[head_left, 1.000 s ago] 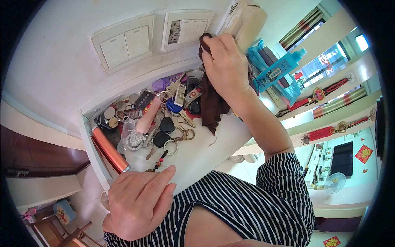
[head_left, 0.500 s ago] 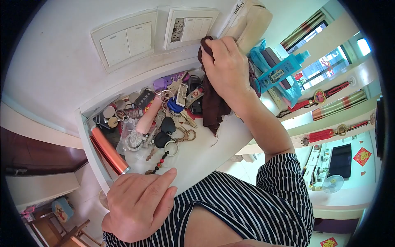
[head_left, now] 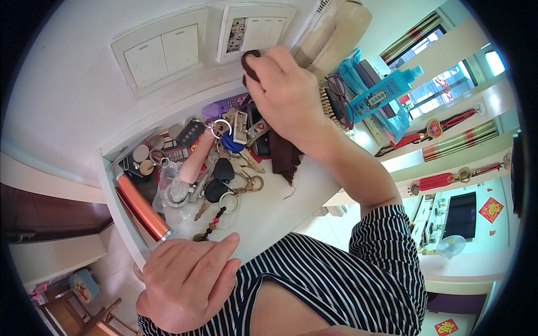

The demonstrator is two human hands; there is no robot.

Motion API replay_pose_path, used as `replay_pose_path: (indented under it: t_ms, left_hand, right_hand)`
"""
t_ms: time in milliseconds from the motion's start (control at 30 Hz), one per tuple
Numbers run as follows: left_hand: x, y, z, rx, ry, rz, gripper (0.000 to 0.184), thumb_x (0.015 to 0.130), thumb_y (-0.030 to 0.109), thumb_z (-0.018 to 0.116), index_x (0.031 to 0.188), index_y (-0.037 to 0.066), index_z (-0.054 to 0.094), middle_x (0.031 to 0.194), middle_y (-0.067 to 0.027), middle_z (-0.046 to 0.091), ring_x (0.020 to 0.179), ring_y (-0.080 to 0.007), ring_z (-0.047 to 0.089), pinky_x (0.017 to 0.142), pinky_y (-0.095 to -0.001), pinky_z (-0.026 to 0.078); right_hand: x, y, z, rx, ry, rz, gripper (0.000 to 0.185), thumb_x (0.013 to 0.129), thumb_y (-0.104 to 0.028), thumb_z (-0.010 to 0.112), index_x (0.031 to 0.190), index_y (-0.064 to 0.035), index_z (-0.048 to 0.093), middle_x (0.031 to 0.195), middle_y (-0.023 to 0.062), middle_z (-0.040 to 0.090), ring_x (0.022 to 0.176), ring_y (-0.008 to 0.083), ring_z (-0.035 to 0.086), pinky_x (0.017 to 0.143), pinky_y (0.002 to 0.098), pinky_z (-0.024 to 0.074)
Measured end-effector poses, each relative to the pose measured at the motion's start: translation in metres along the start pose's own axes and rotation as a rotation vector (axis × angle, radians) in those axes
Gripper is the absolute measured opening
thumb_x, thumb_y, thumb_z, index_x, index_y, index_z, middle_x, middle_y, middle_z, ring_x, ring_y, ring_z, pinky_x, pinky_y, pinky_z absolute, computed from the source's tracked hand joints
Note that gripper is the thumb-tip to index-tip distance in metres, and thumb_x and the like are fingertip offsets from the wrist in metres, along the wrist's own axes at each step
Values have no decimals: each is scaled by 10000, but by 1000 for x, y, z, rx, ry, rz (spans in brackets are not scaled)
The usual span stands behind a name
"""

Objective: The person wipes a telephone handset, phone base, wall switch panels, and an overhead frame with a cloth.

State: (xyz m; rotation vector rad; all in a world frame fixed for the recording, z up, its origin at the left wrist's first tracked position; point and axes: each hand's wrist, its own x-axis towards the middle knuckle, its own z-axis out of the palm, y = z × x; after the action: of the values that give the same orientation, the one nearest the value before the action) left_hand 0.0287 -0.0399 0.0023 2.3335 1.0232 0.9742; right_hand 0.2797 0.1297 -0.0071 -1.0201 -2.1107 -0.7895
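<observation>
My right hand is closed round a dark brown cloth, bunched at the fingertips, its frayed end hanging below. The hand is over the back rim of a white drawer. Near the drawer's front left corner, my left hand has its fingers loosely stretched, close to the end of an orange tube; where its palm rests is hidden. Several keys lie in the drawer, among them black-headed keys, a blue key and a metal ring. A beaded cord lies nearby.
Behind the drawer are wall switches and a beige telephone handset. At the right are a hairbrush, eyeglasses and a blue bottle. A wooden chair stands on the floor, lower left.
My right hand has moved left along the back rim with the cloth, uncovering the hairbrush. My left hand has hardly moved. The view has shifted slightly.
</observation>
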Motion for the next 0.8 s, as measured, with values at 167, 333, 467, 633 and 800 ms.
replay_pose_path:
  t_ms: [167, 333, 467, 633, 800]
  left_hand:
    - [0, 0, 0, -1, -1, -3, 285, 800, 37, 730, 1080, -15, 736, 828, -124, 706, 683, -279, 652, 635, -387, 483]
    - [0, 0, -1, 12, 15, -8, 285, 801, 46, 729, 1080, -15, 736, 823, -125, 703, 675, -283, 646, 627, -389, 478]
    - [-1, -1, 0, 27, 13, -19, 281, 806, 48, 726, 1081, -13, 736, 818, -123, 700, 671, -285, 640, 625, -389, 476]
    - [-2, -2, 1, 39, 14, -9, 279, 809, 48, 724, 1082, -10, 737, 818, -122, 699, 671, -286, 639, 628, -387, 478]
    - [-2, -2, 0, 46, 7, -17, 285, 803, 40, 726, 1084, -6, 738, 825, -118, 705, 677, -288, 646, 633, -394, 481]
  right_hand:
    - [9, -10, 9, 223, 14, -98, 172, 824, -79, 648, 990, -40, 634, 910, 88, 518, 657, 249, 648, 554, 356, 553]
    - [8, -5, 6, 199, 33, -68, 147, 846, -75, 632, 991, -56, 647, 899, 83, 522, 658, 259, 656, 543, 381, 555]
    - [2, 5, 1, 63, -1, 4, 126, 833, -82, 648, 959, -74, 650, 908, 70, 540, 658, 265, 660, 568, 389, 580]
    - [-7, 20, -3, -34, -18, 93, 140, 826, -124, 693, 956, -96, 651, 936, 58, 563, 705, 252, 665, 598, 376, 598]
    - [-5, 20, -7, -74, -22, 95, 107, 828, -147, 701, 913, -97, 660, 885, 41, 564, 861, 206, 642, 593, 344, 599]
